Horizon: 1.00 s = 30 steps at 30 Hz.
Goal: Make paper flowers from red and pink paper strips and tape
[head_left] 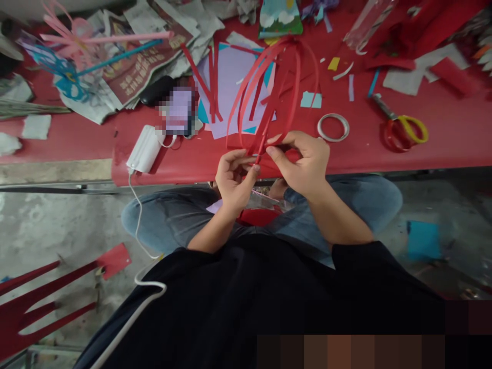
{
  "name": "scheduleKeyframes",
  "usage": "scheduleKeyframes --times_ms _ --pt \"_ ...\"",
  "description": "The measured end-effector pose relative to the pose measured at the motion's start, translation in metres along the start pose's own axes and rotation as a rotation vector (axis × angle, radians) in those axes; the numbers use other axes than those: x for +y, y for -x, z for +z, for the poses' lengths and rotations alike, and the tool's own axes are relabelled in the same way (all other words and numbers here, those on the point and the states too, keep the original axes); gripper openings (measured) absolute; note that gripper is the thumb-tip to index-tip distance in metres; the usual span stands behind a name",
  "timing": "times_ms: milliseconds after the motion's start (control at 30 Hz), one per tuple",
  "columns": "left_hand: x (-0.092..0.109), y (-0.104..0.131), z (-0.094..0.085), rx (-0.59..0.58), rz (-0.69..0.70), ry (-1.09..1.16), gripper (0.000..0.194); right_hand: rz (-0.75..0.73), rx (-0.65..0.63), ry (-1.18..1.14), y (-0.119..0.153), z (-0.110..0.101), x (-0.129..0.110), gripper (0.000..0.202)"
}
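Observation:
Several red paper strips, curved into long loops (295,87), rise from between my hands above the table's front edge. My left hand (236,177) is closed, pinching the gathered lower ends of the strips between thumb and fingers. My right hand (302,161) pinches a red strip just beside that gathered point, its thumb and forefinger pressed together. Behind the loops lie lilac paper sheets (230,77) with blue and pink sheets showing beneath. A few loose, flat red strips (213,87) rest on these sheets.
Scissors (403,125) and a tape roll (333,127) lie to the right. A phone (179,110), white power bank (145,148) and black mouse-like object (157,90) sit left. Pink and blue paper flowers (73,77) lie on newspapers (134,61). A white cable (140,215) hangs down.

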State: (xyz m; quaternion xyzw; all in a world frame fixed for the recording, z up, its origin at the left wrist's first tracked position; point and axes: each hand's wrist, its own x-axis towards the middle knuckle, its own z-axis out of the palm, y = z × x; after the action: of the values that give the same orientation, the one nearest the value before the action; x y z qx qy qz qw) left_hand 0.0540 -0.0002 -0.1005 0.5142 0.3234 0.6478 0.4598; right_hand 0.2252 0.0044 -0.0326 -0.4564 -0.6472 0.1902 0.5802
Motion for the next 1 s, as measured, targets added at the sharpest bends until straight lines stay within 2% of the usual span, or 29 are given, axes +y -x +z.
scheduleKeyframes --times_ms 200,667,767,1000 --pt "-0.001 0.000 0.001 0.005 0.035 -0.019 0.042 -0.118 -0.038 0.070 0.000 -0.001 -0.002 0.006" --pt "-0.001 0.006 0.005 -0.009 0.086 -0.044 0.046 -0.160 0.117 0.110 0.005 0.001 0.001 0.004" --pt "0.000 0.007 0.006 -0.011 0.102 -0.059 0.046 -0.183 0.100 0.071 0.007 0.003 -0.001 0.008" --pt "0.003 0.006 0.007 0.017 0.117 -0.082 0.042 -0.120 0.036 0.022 0.015 0.010 -0.002 0.013"
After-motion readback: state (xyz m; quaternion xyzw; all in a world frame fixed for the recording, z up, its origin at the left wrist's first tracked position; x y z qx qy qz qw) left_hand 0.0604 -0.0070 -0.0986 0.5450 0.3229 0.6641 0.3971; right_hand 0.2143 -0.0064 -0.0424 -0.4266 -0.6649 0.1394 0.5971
